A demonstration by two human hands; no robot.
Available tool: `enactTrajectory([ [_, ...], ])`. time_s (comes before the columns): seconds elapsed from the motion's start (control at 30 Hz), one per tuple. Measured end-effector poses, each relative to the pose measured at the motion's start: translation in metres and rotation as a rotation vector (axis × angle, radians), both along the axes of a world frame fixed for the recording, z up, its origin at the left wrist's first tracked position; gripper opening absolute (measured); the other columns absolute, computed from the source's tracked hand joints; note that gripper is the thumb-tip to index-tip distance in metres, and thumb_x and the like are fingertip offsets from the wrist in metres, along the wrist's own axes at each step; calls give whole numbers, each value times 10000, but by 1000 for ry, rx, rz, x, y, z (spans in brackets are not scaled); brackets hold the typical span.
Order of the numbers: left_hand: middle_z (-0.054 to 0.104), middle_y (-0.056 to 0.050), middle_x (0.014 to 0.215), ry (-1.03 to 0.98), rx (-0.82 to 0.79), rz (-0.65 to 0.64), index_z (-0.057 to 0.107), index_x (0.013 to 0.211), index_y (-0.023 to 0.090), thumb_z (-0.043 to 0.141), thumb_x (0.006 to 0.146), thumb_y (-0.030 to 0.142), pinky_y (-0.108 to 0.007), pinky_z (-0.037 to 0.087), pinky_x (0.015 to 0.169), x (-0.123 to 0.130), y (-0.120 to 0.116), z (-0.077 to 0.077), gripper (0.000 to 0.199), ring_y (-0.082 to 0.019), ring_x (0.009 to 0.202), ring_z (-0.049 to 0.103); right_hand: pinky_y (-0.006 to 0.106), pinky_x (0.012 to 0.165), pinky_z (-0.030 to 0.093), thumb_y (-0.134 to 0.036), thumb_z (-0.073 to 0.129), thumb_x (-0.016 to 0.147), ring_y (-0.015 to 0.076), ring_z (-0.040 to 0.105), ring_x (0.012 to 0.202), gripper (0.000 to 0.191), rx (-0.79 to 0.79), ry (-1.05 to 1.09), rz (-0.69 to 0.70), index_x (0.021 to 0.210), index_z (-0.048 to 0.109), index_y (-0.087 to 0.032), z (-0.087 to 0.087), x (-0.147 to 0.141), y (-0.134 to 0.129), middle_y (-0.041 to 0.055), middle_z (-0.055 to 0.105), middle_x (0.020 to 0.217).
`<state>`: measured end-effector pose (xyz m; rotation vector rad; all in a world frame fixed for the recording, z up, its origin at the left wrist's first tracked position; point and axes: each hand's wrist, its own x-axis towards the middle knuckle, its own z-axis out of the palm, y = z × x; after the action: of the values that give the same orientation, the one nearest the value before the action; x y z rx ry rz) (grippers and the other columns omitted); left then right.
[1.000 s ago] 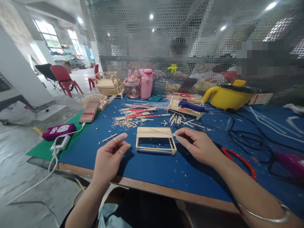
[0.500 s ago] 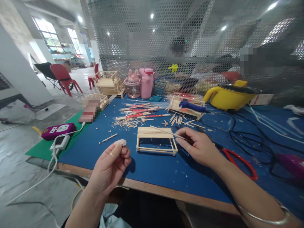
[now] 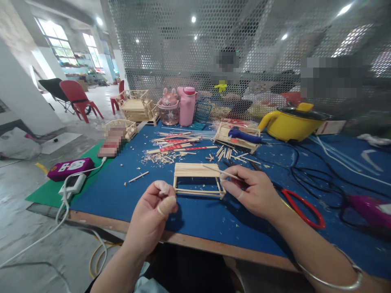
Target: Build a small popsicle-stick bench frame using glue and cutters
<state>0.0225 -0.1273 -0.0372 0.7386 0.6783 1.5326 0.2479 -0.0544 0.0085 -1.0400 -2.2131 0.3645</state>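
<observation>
The right hand [image 3: 252, 189] is pinching a thin stick [image 3: 218, 169] above the slatted frame [image 3: 197, 170], which is standing near the desk's [image 3: 122, 203] front edge. The left hand [image 3: 157, 211] is pressing thumb and fingertips together beside it; bare blue surface is stretching between frame and edge.

Pale matt wooden frame [image 3: 197, 170]
</observation>
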Motion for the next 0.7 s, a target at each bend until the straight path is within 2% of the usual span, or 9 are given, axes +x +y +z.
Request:
enactTrajectory([
  [0.1,549,-19,838,47,10,-104,625,1078,236,631,768,495,-200,429,577,18,-8,-3,405,-84,651,478,214,511,418,-334,531,853,110,533,534,202,3,58,55,833,662,-182,5,-5,-9,16,632,653],
  [0.2,538,-44,906,79,15,-224,558,1244,257,478,830,579,-221,434,595,34,-13,-6,531,-102,685,470,222,544,438,-391,583,828,121,555,573,248,21,88,125,897,691,-178,5,-7,-12,29,648,689],
  [0.33,522,-51,939,214,28,-282,505,1310,265,414,862,571,-230,416,620,46,-16,-6,550,-108,699,443,208,519,420,-443,663,767,108,529,542,288,-14,131,178,848,705,-170,3,-5,-11,8,601,609],
  [0.5,554,-60,946,455,81,-232,486,1333,250,398,877,546,-248,421,687,47,-19,0,551,-135,747,450,204,534,447,-333,652,794,113,589,565,172,-57,165,176,811,720,-177,1,-8,-13,22,671,652],
  [0.7,592,-96,1000,490,81,-219,475,1345,217,420,869,538,-309,452,753,47,-22,0,577,-192,836,506,203,547,466,-264,597,820,118,619,579,144,-52,126,128,798,716,-186,0,-8,-13,22,705,691],
])
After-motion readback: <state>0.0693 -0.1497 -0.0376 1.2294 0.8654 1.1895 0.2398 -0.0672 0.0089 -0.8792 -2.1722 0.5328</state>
